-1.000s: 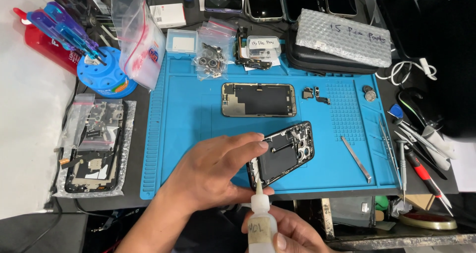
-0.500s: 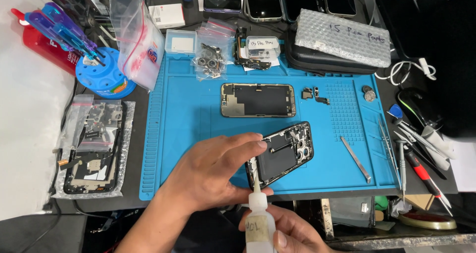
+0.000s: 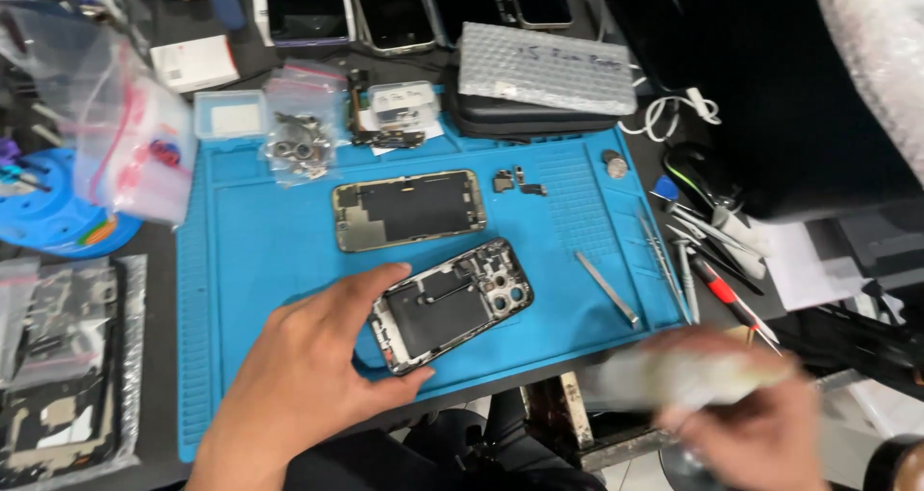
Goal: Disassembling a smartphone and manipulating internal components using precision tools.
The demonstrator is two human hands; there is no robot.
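My left hand (image 3: 308,366) grips the left end of an opened phone chassis (image 3: 452,303) that lies tilted on the blue work mat (image 3: 260,250), camera lenses toward the right. My right hand (image 3: 760,424) is at the lower right, off the mat's front edge, blurred by motion, and holds a small pale squeeze bottle (image 3: 683,375) lying nearly sideways. A second opened phone frame (image 3: 409,209) lies flat on the mat just behind the first.
Metal tweezers (image 3: 606,287) and several screwdrivers (image 3: 707,260) lie at the mat's right side. Bags of small parts (image 3: 298,144), a bubble-wrapped package (image 3: 544,67) and phones (image 3: 385,5) sit at the back. A blue round tool stand (image 3: 53,212) and bagged parts (image 3: 58,356) are on the left.
My right hand has swung the squeeze bottle away from the phone chassis to the right. The view has shifted, and my left hand still holds the chassis.
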